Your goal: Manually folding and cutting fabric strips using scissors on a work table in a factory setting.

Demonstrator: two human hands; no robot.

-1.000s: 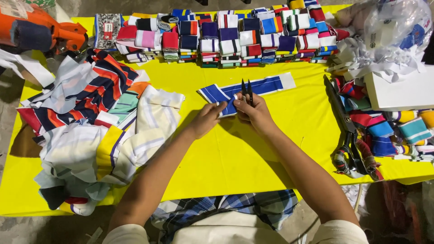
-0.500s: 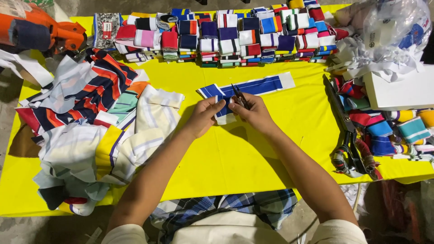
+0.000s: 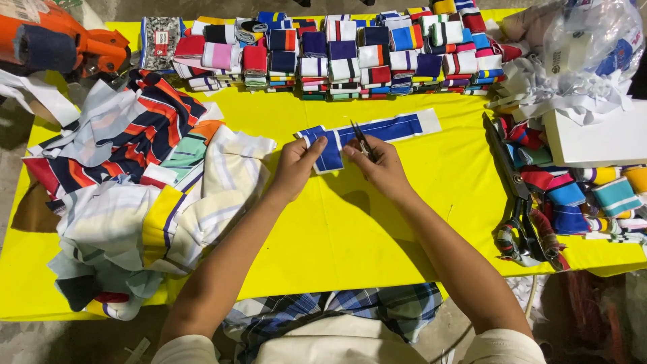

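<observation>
A long blue knit strip with white stripes point(image 3: 397, 127) lies across the yellow table point(image 3: 350, 222). My left hand point(image 3: 296, 165) pinches its near left end, which is folded toward me. My right hand point(image 3: 381, 162) holds small dark thread snips point(image 3: 360, 138), their points up and resting on the strip just right of my left thumb.
Rows of folded striped knit pieces point(image 3: 337, 50) line the far edge. A heap of loose striped fabric point(image 3: 128, 182) fills the left. Large shears point(image 3: 519, 202) and more folded pieces point(image 3: 579, 195) lie right, beside a white box point(image 3: 593, 138) and a plastic bag point(image 3: 586, 40).
Both hands have shifted slightly left along the strip. The strip's left end has been folded over toward me, and the snips have tilted.
</observation>
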